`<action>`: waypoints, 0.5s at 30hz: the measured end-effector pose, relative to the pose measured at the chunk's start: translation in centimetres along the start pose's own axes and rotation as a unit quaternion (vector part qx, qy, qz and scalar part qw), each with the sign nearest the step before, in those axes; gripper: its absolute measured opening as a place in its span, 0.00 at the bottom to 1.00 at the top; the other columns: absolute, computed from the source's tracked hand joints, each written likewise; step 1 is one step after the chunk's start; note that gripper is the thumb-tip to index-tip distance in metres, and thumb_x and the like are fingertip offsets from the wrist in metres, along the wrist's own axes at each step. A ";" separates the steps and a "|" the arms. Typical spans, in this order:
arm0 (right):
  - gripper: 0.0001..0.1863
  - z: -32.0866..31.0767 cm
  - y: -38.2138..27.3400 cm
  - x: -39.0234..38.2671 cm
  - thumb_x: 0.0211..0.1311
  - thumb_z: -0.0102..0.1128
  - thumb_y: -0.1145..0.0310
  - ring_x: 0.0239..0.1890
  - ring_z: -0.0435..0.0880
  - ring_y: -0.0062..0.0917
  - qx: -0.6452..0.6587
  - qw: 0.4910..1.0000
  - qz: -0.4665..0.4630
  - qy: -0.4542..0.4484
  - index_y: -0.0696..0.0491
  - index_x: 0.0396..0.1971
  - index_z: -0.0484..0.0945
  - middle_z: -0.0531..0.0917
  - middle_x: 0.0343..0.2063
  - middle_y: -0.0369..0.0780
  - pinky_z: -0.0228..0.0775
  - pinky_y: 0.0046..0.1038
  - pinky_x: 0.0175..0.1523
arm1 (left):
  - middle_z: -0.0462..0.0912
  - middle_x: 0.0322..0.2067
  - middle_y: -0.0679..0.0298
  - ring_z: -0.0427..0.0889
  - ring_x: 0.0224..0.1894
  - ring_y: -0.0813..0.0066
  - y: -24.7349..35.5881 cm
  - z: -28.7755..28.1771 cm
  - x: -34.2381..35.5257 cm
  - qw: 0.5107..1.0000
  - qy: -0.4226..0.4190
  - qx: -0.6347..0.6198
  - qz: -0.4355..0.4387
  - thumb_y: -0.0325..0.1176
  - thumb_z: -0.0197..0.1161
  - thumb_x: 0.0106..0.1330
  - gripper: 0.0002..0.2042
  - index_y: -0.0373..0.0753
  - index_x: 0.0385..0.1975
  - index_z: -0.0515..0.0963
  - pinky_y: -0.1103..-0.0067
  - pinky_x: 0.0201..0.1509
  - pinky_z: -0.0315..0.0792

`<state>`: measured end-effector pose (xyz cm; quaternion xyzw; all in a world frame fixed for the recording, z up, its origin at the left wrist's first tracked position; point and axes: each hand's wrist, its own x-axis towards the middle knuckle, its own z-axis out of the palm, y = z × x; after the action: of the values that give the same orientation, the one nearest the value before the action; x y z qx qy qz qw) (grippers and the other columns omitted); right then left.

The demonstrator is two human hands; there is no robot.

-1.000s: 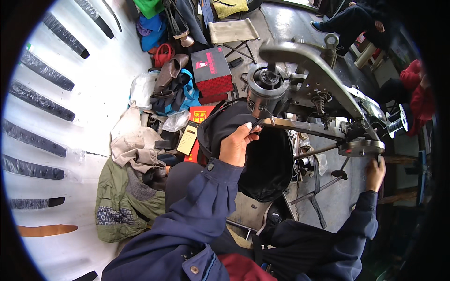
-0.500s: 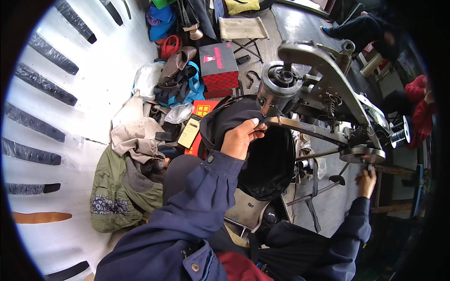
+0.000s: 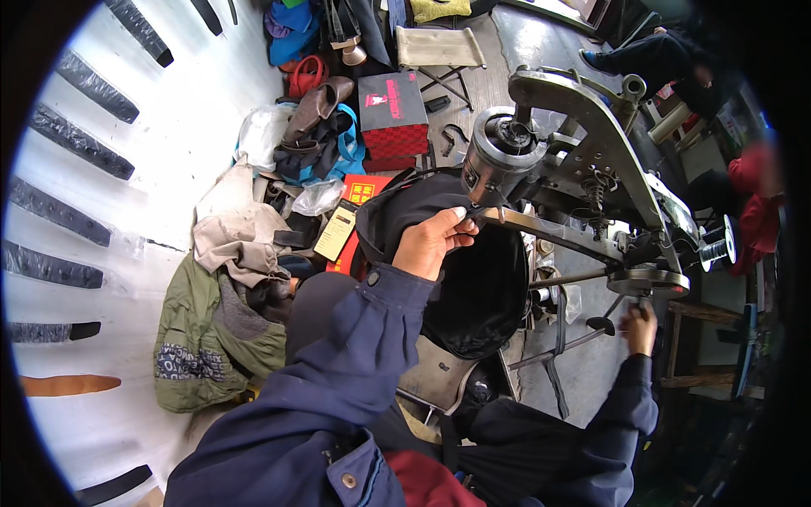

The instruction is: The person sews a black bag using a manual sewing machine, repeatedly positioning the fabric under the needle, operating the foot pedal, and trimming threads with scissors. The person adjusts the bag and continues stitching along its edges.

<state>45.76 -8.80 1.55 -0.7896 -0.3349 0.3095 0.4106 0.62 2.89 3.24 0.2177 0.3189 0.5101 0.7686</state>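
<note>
A black bag (image 3: 477, 300) hangs at the arm of a metal hand-cranked sewing machine (image 3: 583, 110), part of it bunched under the round machine head (image 3: 504, 156). My left hand (image 3: 427, 243) pinches the bag's edge between thumb and fingers, close beside that head. Off to the right, my right hand (image 3: 640, 328) is closed on the crank handle under the machine's handwheel (image 3: 649, 282); its fingers are slightly blurred. The bag's dark inside faces up, and the stitching point is hidden by the head and the cloth.
Left of the bag lie an olive jacket (image 3: 198, 338), beige cloth (image 3: 236, 237) and a brown shoe (image 3: 317, 110). A black-and-red box (image 3: 393, 114) and a folding stool (image 3: 439, 51) stand beyond. A thread spool (image 3: 718, 249) sits on the machine's right. Other people are at the far right.
My right hand has swung left beneath the handwheel, with the crank. My left hand keeps its pinch on the bag. The whole view has shifted slightly.
</note>
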 end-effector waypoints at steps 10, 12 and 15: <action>0.10 -4.0 -4.9 -0.8 0.70 0.55 0.64 0.17 0.69 0.15 0.038 0.975 -0.148 0.161 0.51 0.30 0.75 0.73 0.17 0.31 0.61 0.20 0.24 | 0.82 0.34 0.61 0.82 0.44 0.66 0.2 0.2 0.2 1.000 -0.006 -0.005 -0.020 0.35 0.61 0.69 0.10 0.35 0.39 0.79 0.68 0.53 0.74; 0.07 -2.1 -3.1 -0.5 0.69 0.56 0.66 0.16 0.69 0.16 0.031 0.991 0.033 0.128 0.52 0.32 0.74 0.71 0.16 0.31 0.58 0.21 0.19 | 0.83 0.35 0.60 0.82 0.42 0.68 0.3 0.4 0.3 1.000 -0.008 -0.012 -0.018 0.36 0.62 0.69 0.10 0.34 0.40 0.80 0.71 0.50 0.75; 0.11 3.1 -1.8 -2.2 0.68 0.60 0.66 0.19 0.80 0.22 -0.056 0.995 0.043 -0.075 0.59 0.38 0.77 0.83 0.22 0.40 0.69 0.25 0.23 | 0.84 0.35 0.60 0.82 0.42 0.69 0.3 0.3 0.2 1.000 -0.010 -0.017 -0.014 0.36 0.62 0.69 0.11 0.33 0.40 0.81 0.73 0.49 0.75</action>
<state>41.61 -8.36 2.13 -0.7992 -0.3477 0.3661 0.3261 0.72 3.23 3.61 0.2049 0.3054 0.5028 0.7823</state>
